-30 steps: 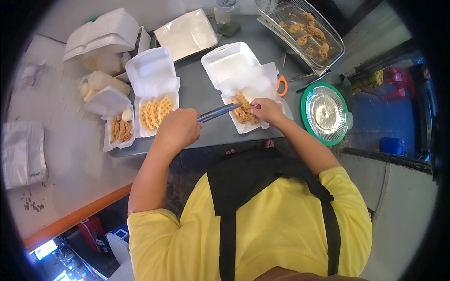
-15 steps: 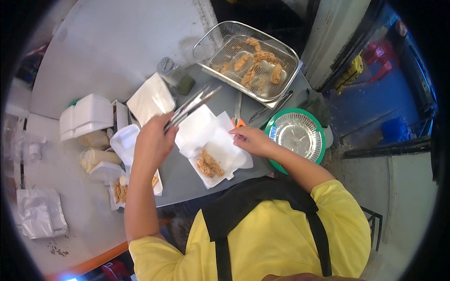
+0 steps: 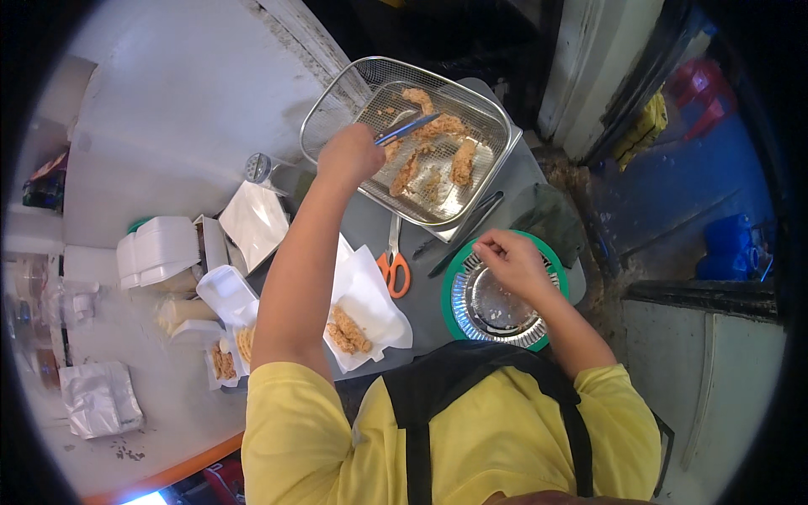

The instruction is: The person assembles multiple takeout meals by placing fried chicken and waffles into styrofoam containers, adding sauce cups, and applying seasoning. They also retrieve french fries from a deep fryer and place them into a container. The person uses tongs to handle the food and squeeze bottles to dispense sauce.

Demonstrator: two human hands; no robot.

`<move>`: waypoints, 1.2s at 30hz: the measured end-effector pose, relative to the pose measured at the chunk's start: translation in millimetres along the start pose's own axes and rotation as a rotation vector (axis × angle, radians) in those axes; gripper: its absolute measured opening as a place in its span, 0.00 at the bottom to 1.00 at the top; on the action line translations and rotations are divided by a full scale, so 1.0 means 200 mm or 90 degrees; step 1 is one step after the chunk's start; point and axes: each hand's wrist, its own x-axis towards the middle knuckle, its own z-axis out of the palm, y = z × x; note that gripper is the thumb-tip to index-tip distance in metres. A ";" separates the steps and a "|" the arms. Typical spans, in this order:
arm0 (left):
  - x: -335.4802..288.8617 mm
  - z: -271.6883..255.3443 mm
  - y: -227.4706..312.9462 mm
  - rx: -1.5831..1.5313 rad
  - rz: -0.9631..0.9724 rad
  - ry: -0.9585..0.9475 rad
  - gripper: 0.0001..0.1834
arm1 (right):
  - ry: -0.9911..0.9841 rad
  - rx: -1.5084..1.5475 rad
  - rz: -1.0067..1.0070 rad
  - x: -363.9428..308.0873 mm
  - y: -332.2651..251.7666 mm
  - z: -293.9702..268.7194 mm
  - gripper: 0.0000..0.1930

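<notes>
My left hand [image 3: 352, 154] grips metal tongs [image 3: 406, 130], whose tips reach over fried chicken strips [image 3: 444, 126] in a wire mesh basket [image 3: 495, 189]. Whether the tips pinch a strip, I cannot tell. My right hand [image 3: 511, 263] hovers over a silver foil plate [image 3: 480, 316] inside a green-rimmed round container [image 3: 452, 313]. Its fingers are curled in, with nothing visible in them. Between my arms, an open white box lined with paper [image 3: 383, 311] holds breaded chicken pieces [image 3: 348, 329]; my left forearm hides part of it.
Orange-handled scissors [image 3: 394, 271] lie below the basket, with dark tongs [image 3: 465, 234] beside them. White foam boxes [image 3: 160, 251], filled food trays [image 3: 223, 360] and a stack of white paper [image 3: 255, 223] stand at left. A shaker [image 3: 257, 167] is near the basket.
My left hand has carried the tongs from above the paper-lined box up to the basket. My right hand has left the paper and moved right, over the foil plate. The view has shifted.
</notes>
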 end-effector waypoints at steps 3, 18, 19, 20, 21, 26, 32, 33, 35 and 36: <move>-0.08 -0.10 0.05 0.099 0.074 0.096 0.15 | 0.047 0.005 0.016 0.02 0.05 -0.05 0.09; -0.30 -0.21 0.02 0.213 0.011 -0.085 0.10 | 0.274 -0.300 -0.209 0.35 0.04 -0.13 0.08; -0.32 -0.16 0.00 0.201 0.009 -0.073 0.10 | 0.289 -0.317 -0.212 0.38 0.04 -0.12 0.08; -0.33 -0.12 -0.02 0.212 -0.032 -0.100 0.15 | 0.282 -0.334 -0.200 0.40 0.03 -0.12 0.08; -0.35 -0.11 -0.04 0.193 -0.031 -0.091 0.14 | 0.275 -0.352 -0.187 0.43 0.03 -0.11 0.09; -0.53 -0.08 -0.11 0.059 -0.020 0.028 0.10 | 0.238 -0.390 -0.131 0.54 0.02 -0.08 0.08; -0.72 -0.03 -0.20 -0.114 -0.090 0.051 0.12 | 0.251 -0.537 -0.125 0.72 0.03 -0.06 0.09; -0.71 -0.05 -0.19 -0.111 -0.092 0.022 0.13 | 0.230 -0.544 -0.112 0.75 0.01 -0.05 0.09; -0.65 -0.08 -0.13 -0.104 -0.097 -0.034 0.16 | 0.185 -0.559 -0.071 0.80 -0.04 -0.03 0.11; -0.62 -0.07 -0.11 -0.075 -0.087 -0.042 0.14 | 0.159 -0.566 -0.041 0.81 -0.07 -0.02 0.12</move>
